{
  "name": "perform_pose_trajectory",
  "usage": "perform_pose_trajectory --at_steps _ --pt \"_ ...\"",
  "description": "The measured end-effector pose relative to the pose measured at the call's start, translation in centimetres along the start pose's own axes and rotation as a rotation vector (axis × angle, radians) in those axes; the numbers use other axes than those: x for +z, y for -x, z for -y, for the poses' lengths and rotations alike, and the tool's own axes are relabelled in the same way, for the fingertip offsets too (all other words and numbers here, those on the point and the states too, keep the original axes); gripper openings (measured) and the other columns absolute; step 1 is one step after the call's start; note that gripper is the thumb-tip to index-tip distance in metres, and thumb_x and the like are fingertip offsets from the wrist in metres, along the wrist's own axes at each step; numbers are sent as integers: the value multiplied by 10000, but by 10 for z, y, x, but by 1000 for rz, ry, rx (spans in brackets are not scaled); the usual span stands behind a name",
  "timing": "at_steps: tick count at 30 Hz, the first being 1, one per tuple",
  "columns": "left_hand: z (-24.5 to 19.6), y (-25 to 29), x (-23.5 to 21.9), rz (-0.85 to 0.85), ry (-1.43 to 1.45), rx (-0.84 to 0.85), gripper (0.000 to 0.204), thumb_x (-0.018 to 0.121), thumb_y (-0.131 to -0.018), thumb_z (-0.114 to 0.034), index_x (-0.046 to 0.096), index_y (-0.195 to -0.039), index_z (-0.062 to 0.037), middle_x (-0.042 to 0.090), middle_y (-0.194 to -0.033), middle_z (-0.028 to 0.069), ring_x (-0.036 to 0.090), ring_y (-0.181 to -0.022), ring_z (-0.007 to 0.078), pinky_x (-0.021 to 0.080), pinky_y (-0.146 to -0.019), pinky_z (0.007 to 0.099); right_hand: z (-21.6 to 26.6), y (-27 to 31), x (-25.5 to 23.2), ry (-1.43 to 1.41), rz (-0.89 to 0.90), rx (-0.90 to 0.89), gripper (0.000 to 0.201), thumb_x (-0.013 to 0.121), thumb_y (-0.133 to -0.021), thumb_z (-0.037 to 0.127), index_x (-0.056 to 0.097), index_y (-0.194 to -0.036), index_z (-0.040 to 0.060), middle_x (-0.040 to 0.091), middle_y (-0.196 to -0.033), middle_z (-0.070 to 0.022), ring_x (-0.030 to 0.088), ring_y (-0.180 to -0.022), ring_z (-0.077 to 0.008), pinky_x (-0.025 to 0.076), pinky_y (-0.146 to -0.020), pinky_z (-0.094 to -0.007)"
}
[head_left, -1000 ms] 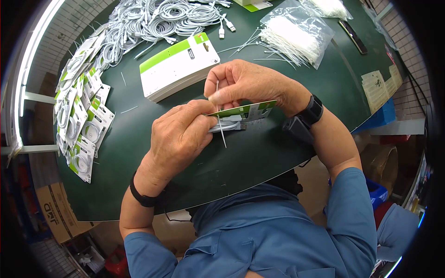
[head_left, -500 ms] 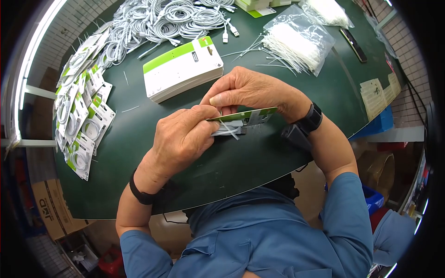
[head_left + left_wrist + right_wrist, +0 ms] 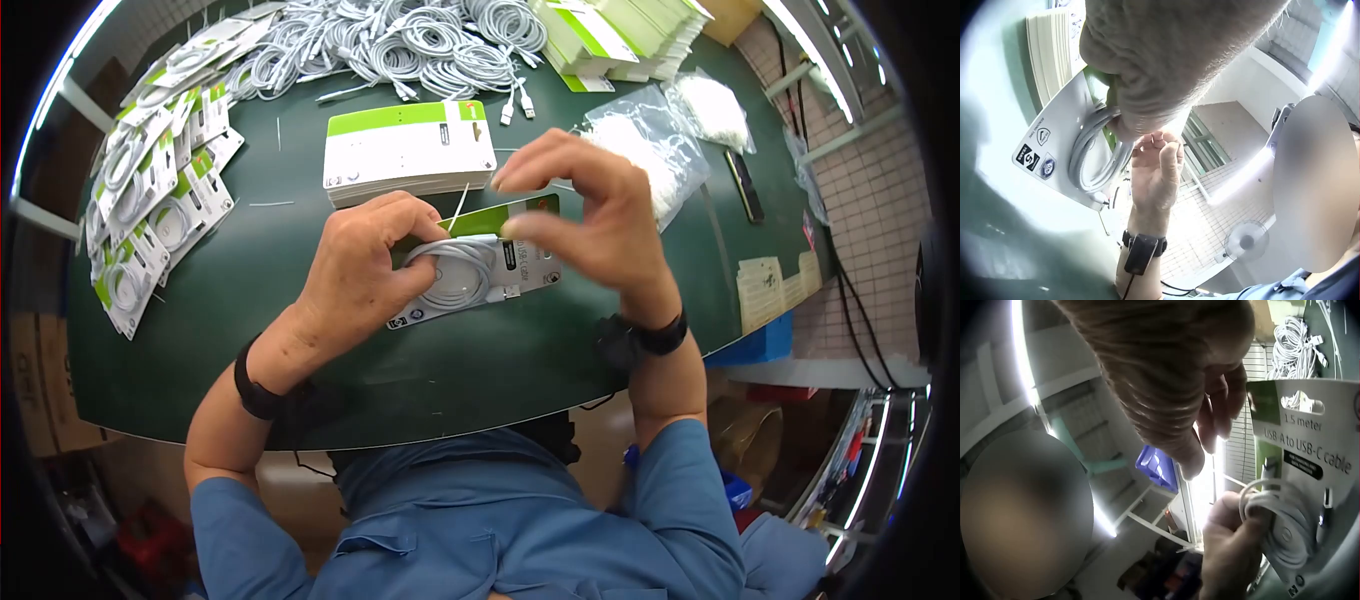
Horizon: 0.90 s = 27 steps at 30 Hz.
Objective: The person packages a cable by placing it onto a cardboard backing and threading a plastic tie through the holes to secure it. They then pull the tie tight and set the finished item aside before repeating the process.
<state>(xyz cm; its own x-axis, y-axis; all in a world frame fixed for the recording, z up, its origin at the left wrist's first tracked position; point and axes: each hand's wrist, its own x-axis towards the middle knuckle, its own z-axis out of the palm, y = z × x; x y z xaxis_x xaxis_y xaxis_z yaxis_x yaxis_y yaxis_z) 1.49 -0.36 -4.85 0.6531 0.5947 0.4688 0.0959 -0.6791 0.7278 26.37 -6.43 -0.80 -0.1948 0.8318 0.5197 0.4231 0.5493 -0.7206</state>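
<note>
My left hand pinches a white and green cable card, its thumb lying over the coil on the front. That coiled white USB cable lies against the card; print in the right wrist view reads USB-A to USB-C cable. From the card's upper edge, beside the left fingertips, a thin white cable tie sticks up. My right hand hovers at the card's right end with thumb and fingers spread apart, holding nothing. Its thumb overlaps the card in the head view.
Ahead stands a stack of blank cards. Behind it spreads a heap of coiled cables. Cards with cables pile up at left. A bag of cable ties, a dark phone-like object and more card stacks lie at right.
The card has turned from nearly edge-on to showing its printed front. My right hand has drawn away from the card's edge, its fingers now spread. The left hand keeps its hold.
</note>
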Motion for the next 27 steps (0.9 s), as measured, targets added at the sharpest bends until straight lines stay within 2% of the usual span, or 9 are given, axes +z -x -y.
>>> perform_pose_trajectory --at_steps 1,2,5,9,14,18,22,26,27 --pt "2 -1 -1 4 42 -43 217 732 -758 53 719 -969 5 740 -942 123 720 -760 279 569 -700 353 5 1 4 153 30 -209 233 856 -840 66 779 -1060 62 778 -987 -53 670 -849 -172 532 -732 -317" --pt "3 0 -2 -15 45 -46 217 732 -758 53 719 -969 5 740 -942 123 720 -760 279 569 -700 353 8 2 10 154 49 -216 233 856 -840 66 779 -1060 62 778 -987 -53 670 -849 -172 532 -732 -317" --pt "5 1 -3 -38 4 -79 215 728 -770 41 734 -981 0 746 -900 130 724 -769 259 563 -723 344 4 6 36 529 28 -370 305 903 -719 48 775 -992 93 747 -933 -27 644 -821 -201 491 -698 -345" --pt "10 2 0 -100 99 -139 202 733 -779 30 743 -979 -3 757 -897 134 724 -767 255 564 -716 345 -6 9 47 646 -36 -451 306 891 -694 38 773 -971 96 717 -897 -2 623 -789 -202 462 -673 -348" --pt "13 3 -2 -79 81 -171 207 727 -789 32 753 -991 -7 765 -910 132 735 -784 246 571 -729 341 -8 10 57 653 -63 -428 305 870 -697 11 776 -971 105 711 -890 -2 619 -789 -204 449 -670 -343" --pt "15 4 1 -114 68 -80 211 720 -797 37 759 -1000 -4 766 -911 134 744 -799 247 578 -740 335 -4 16 60 705 -35 -329 298 863 -715 -9 775 -980 93 707 -875 -15 639 -795 -204 476 -663 -344" --pt "16 0 -4 -114 51 -61 210 711 -805 43 760 -1005 6 771 -925 143 749 -811 247 584 -749 334 -10 17 67 589 -110 -239 261 859 -750 -19 781 -979 77 717 -886 -38 660 -765 -204 509 -644 -332" --pt "17 0 -4 -109 69 -82 205 710 -811 46 761 -1007 10 777 -938 138 750 -821 230 584 -748 330 -13 4 47 404 -99 -272 213 864 -796 4 789 -988 59 723 -897 -80 673 -721 -214 533 -636 -308" --pt "16 0 -3 -105 81 -91 204 711 -813 47 762 -1007 8 778 -939 133 749 -824 221 583 -749 326 -11 4 41 381 -156 -205 204 862 -807 14 791 -994 56 723 -901 -89 675 -726 -217 533 -640 -305"
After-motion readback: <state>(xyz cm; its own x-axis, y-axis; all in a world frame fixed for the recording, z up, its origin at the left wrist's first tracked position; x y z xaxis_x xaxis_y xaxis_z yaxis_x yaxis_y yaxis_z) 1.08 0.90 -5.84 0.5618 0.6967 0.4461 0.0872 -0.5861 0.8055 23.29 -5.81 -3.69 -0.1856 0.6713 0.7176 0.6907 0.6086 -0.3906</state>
